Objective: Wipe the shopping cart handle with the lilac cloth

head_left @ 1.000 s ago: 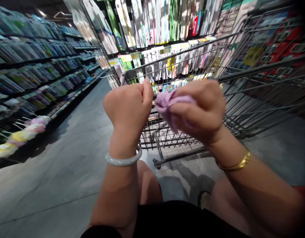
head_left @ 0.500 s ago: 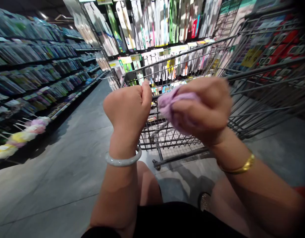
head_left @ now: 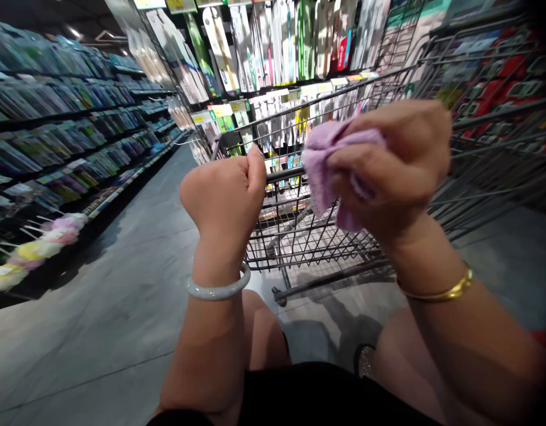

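My left hand (head_left: 224,192) is closed at the near rail of a dark wire shopping cart (head_left: 295,251), its thumb upward and its fingertips hidden. The rail comes out to the right of that fist. A crumpled light purple cloth (head_left: 320,157) is bunched in my right hand (head_left: 388,171), with folds hanging below the fingers. This hand is raised above the cart's wire side, to the right of my left hand.
Packaged brushes (head_left: 306,38) hang on a rack behind the cart. Long shelves of packets (head_left: 64,97) line the left side, with fluffy dusters (head_left: 37,248) low down. More wire mesh and red goods (head_left: 513,83) are at the right.
My right hand has moved right and slightly up with the cloth, which now hangs looser and shows more. My left hand stays closed at the rail, shifted slightly left in view.
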`<state>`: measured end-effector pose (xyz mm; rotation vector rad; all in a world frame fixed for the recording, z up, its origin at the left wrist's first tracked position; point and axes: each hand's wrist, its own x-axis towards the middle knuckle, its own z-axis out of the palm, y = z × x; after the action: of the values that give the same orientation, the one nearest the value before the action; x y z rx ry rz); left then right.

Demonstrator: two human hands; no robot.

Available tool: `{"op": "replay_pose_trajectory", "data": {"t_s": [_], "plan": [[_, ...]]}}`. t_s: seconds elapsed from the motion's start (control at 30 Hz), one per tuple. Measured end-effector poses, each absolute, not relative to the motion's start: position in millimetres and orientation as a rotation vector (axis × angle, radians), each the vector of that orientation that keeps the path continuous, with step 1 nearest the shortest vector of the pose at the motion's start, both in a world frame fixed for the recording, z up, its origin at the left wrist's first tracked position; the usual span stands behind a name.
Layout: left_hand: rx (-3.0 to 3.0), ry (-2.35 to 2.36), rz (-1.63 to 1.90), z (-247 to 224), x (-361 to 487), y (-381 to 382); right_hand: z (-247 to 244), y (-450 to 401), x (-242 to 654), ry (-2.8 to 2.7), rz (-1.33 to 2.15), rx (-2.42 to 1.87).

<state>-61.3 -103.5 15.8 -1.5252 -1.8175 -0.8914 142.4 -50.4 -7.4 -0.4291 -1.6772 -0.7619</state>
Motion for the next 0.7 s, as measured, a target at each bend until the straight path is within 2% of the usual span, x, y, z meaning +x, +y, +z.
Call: {"op": "replay_pose_trajectory", "data": {"t_s": [0.2, 0.43, 0.7], "plan": [[-1.531, -1.778, -0.898, 14.4, -61.5, -104.3, -0.4, -44.1, 167.5, -1.533, -0.603, -0.606], [-1.546, -1.783, -0.949, 13.5, -63.3, -101.9, -13.0, -58.2, 130.9, -1.716, -0.777, -0.460], [-1.511, -1.714, -0.874, 10.1, -66.2, -97.3, -5.7, -47.9, 148.2, -1.604, -0.621, -0.617]]}}
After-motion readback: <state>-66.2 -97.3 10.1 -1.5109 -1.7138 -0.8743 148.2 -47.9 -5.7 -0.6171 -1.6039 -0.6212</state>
